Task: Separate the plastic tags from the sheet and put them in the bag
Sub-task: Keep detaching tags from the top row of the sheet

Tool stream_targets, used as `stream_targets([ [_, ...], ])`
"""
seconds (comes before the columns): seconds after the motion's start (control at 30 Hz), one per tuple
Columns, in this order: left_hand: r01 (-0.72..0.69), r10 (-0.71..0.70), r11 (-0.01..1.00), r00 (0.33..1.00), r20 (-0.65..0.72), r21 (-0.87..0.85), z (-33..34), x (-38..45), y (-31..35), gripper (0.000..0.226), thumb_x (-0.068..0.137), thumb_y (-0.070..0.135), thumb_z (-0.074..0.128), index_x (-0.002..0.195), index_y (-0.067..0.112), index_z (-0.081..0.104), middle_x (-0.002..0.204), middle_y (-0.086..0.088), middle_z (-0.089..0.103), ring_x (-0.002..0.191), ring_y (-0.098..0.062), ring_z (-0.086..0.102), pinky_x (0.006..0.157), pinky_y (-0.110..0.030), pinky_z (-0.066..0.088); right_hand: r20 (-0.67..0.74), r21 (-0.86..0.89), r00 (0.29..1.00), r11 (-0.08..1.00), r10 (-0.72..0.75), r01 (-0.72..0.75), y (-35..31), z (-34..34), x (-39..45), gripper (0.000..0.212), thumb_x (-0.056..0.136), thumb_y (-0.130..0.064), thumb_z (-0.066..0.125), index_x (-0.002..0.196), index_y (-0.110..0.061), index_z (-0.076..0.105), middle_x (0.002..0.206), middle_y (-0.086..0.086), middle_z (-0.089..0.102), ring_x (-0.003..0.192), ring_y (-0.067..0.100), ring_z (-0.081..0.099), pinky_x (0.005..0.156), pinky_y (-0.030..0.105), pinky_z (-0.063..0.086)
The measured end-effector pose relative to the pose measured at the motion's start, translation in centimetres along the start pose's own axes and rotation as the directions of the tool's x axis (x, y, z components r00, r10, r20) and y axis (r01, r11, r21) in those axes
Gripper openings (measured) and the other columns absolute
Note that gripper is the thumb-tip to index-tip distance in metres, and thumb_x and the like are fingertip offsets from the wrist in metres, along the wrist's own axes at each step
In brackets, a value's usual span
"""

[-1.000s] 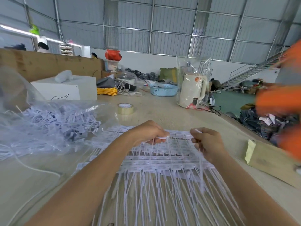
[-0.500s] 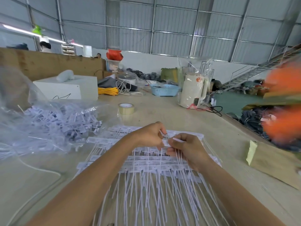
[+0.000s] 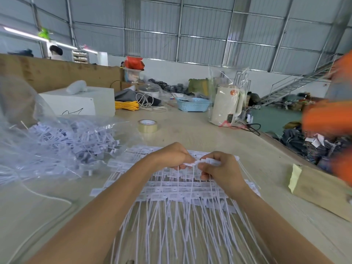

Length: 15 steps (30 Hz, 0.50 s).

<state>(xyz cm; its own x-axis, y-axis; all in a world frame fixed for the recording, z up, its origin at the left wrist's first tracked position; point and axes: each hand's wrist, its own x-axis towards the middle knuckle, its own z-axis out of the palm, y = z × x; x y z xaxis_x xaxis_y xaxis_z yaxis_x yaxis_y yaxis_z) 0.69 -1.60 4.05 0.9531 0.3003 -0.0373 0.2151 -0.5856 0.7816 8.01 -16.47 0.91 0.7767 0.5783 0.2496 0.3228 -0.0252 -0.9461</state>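
corrugated metal walls (image 3: 200,35), wooden table (image 3: 190,130)

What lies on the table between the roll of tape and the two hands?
In the head view, only bare table lies between the tape roll and the left hand and right hand, up to the far edge of the tag sheets.

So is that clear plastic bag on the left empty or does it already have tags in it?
Not empty. The clear plastic bag already holds a heap of loose white plastic tags, visible through its film, left of the hands.
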Motion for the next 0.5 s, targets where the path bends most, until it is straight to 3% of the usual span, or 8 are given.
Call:
stream_targets([
  [0.1, 0.041, -0.040, 0.995, 0.999, 0.013, -0.090, 0.1, 0.0, 0.4, 0.036, 0.088, 0.015, 0.060, 0.053, 0.015, 0.050, 0.039, 0.007, 0.042, 0.040, -0.009, 0.035, 0.041, -0.017, 0.024, -0.080, -0.067, 0.995, 0.996, -0.061, 0.055, -0.2, 0.3, -0.2, 0.016, 0.080, 0.006, 0.066, 0.070, -0.005, 0.062, 0.046, -0.001, 0.060, 0.040, 0.014, 0.060, 0.042, 0.021, 0.048],
  [0.17, 0.106, -0.100, 0.979, 0.994, 0.044, -0.172, -0.1, -0.1, 0.5, 0.038, 0.084, 0.014, 0.059, 0.048, 0.016, 0.049, 0.040, 0.005, 0.034, 0.038, -0.011, 0.026, 0.044, -0.019, 0.018, -0.120, -0.236, 0.971, 0.956, -0.205, 0.173, -0.2, 0.6, -0.4, 0.015, 0.080, 0.004, 0.067, 0.071, -0.007, 0.063, 0.059, 0.004, 0.064, 0.054, 0.021, 0.066, 0.049, 0.031, 0.053],
  [0.23, 0.163, -0.151, 0.965, 0.986, 0.073, -0.206, -0.5, -0.3, 0.7, 0.037, 0.081, 0.014, 0.059, 0.046, 0.017, 0.049, 0.040, 0.005, 0.029, 0.036, -0.011, 0.022, 0.043, -0.017, 0.020, -0.089, -0.370, 0.930, 0.879, -0.357, 0.302, -0.2, 0.9, -0.4, 0.012, 0.080, 0.006, 0.065, 0.075, -0.005, 0.064, 0.072, 0.007, 0.066, 0.069, 0.028, 0.067, 0.061, 0.041, 0.054],
  [0.3, 0.172, -0.159, 0.976, 0.982, 0.105, -0.136, -0.9, -0.8, 1.2, 0.029, 0.081, 0.017, 0.060, 0.053, 0.015, 0.051, 0.039, 0.004, 0.032, 0.037, -0.012, 0.027, 0.045, -0.017, 0.024, -0.130, -0.365, 0.931, 0.890, -0.341, 0.274, -0.2, 0.5, 0.0, 0.015, 0.080, 0.007, 0.065, 0.076, -0.007, 0.065, 0.078, 0.008, 0.068, 0.072, 0.026, 0.068, 0.065, 0.042, 0.056],
  [0.33, 0.158, -0.146, 0.983, 0.982, 0.120, -0.096, -1.0, -1.2, 1.6, 0.025, 0.081, 0.017, 0.061, 0.057, 0.014, 0.052, 0.039, 0.004, 0.033, 0.037, -0.012, 0.029, 0.045, -0.017, 0.026, -0.199, -0.318, 0.940, 0.926, -0.276, 0.205, -0.3, -0.4, 0.4, 0.015, 0.080, 0.007, 0.065, 0.077, -0.008, 0.066, 0.078, 0.008, 0.069, 0.067, 0.021, 0.069, 0.062, 0.040, 0.058],
  [0.4, 0.102, -0.098, 0.993, 0.993, 0.066, -0.064, -1.1, -1.7, 2.6, 0.021, 0.083, 0.018, 0.061, 0.063, 0.013, 0.055, 0.042, 0.004, 0.040, 0.039, -0.010, 0.034, 0.046, -0.017, 0.029, -0.359, -0.066, 0.931, 0.997, -0.071, 0.051, -0.4, -2.9, 1.1, 0.008, 0.080, 0.003, 0.068, 0.085, -0.003, 0.067, 0.073, 0.011, 0.068, 0.051, 0.012, 0.066, 0.052, 0.031, 0.058],
  [0.5, -0.081, 0.087, 0.996, 0.979, -0.185, 0.038, -1.2, -2.3, 4.0, 0.029, 0.088, 0.025, 0.061, 0.065, 0.007, 0.063, 0.057, -0.003, 0.057, 0.051, -0.012, 0.047, 0.052, -0.019, 0.037, -0.394, 0.363, 0.905, 0.932, 0.159, -0.006, -0.7, -6.9, 1.6, 0.017, 0.080, 0.000, 0.068, 0.095, 0.005, 0.063, 0.071, 0.011, 0.062, 0.044, 0.009, 0.060, 0.047, 0.018, 0.052],
])
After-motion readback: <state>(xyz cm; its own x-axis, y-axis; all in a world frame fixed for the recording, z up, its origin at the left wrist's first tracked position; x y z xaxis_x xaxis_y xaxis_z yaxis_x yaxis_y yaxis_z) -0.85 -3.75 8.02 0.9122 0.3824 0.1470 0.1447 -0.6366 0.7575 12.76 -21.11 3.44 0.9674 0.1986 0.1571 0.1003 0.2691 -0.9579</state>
